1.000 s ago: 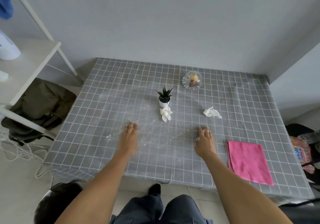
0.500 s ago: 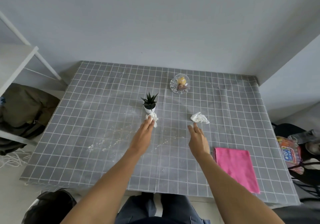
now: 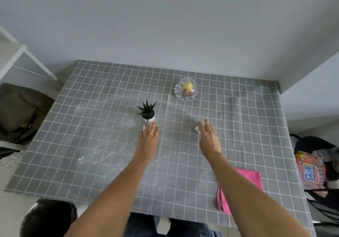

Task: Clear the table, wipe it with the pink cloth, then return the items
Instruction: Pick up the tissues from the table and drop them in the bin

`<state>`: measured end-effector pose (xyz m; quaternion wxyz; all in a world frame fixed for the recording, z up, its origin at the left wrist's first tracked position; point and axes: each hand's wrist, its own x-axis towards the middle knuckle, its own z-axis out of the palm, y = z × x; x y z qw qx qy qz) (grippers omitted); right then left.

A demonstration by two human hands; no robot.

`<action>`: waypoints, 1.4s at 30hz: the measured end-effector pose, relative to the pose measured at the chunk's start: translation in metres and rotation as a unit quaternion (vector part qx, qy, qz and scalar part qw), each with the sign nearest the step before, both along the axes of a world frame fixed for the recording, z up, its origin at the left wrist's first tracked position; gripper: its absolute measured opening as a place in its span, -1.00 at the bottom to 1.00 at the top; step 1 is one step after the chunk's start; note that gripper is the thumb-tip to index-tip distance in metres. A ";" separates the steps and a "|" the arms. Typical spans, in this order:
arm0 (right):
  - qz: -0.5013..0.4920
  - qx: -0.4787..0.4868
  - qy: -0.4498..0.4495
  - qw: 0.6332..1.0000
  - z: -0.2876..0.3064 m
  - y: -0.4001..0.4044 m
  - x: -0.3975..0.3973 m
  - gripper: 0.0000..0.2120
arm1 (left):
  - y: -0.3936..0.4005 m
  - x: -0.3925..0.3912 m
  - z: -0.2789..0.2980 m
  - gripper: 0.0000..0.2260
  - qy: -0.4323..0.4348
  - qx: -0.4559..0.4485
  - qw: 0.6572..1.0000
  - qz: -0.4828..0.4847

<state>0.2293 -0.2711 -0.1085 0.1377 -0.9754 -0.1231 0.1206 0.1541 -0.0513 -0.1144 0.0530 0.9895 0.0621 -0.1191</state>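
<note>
From the head camera, the left hand (image 3: 149, 137) is lying with fingers straight over a crumpled white tissue (image 3: 145, 126) just in front of the small potted plant (image 3: 147, 111). The right hand (image 3: 209, 136) is lying flat, fingers spread, covering a second tissue (image 3: 197, 129). The pink cloth (image 3: 249, 179) is sitting at the bench (image 3: 88, 145) front right, partly under the right forearm. A glass bowl (image 3: 186, 89) is standing farther back.
</note>
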 end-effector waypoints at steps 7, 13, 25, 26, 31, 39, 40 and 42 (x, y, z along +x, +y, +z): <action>0.016 0.012 -0.018 1.000 -0.029 -0.006 0.006 -0.58 | -0.003 0.002 -0.009 -0.48 0.014 -0.029 0.997 0.068; 0.009 0.109 -0.029 0.994 -0.039 -0.009 0.008 -0.49 | 0.001 -0.001 -0.020 -0.45 -0.068 -0.093 0.987 0.113; 0.061 0.102 -0.041 0.992 -0.037 -0.005 0.004 -0.48 | 0.001 -0.024 -0.009 -0.40 -0.081 -0.102 0.986 0.107; 0.068 0.096 -0.041 0.992 -0.034 -0.002 0.004 -0.46 | 0.002 -0.027 -0.004 -0.38 -0.087 -0.118 0.982 0.117; 0.107 0.095 -0.055 0.988 -0.017 0.034 -0.015 -0.37 | 0.023 -0.043 0.012 -0.37 -0.094 -0.105 0.979 0.147; 0.185 0.069 -0.069 0.978 0.013 0.122 -0.082 -0.35 | 0.080 -0.113 0.032 -0.34 -0.121 -0.109 0.967 0.195; 0.195 0.067 -0.066 0.976 0.017 0.135 -0.093 -0.36 | 0.088 -0.126 0.033 -0.33 -0.117 -0.111 0.964 0.209; 0.213 0.066 -0.065 0.973 0.023 0.161 -0.116 -0.38 | 0.104 -0.155 0.036 -0.32 -0.112 -0.117 0.957 0.240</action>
